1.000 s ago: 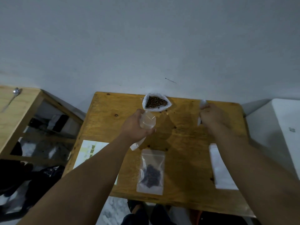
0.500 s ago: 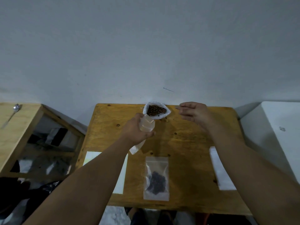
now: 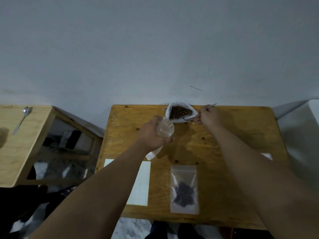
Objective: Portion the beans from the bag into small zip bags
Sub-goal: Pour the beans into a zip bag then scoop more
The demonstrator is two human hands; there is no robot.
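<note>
An open white bag of brown beans point(image 3: 180, 112) stands at the far edge of the wooden table point(image 3: 224, 144). My left hand point(image 3: 153, 133) grips an empty small zip bag point(image 3: 165, 129) with its mouth held open, just below the bean bag. My right hand point(image 3: 208, 116) holds a metal spoon point(image 3: 189, 118); its bowl lies at the bean bag's right rim and its handle sticks out past my fingers. A sealed small zip bag with dark beans point(image 3: 184, 188) lies flat near the table's front edge.
A white sheet point(image 3: 141, 183) lies on the table under my left forearm. A second spoon point(image 3: 22, 118) rests on a wooden shelf unit point(image 3: 15, 144) at the left. A white surface point(image 3: 314, 107) stands at the right. A few loose beans dot the tabletop.
My right hand came over from the table's right side to the bean bag and now holds a spoon at its rim. My left hand kept the empty zip bag in place.
</note>
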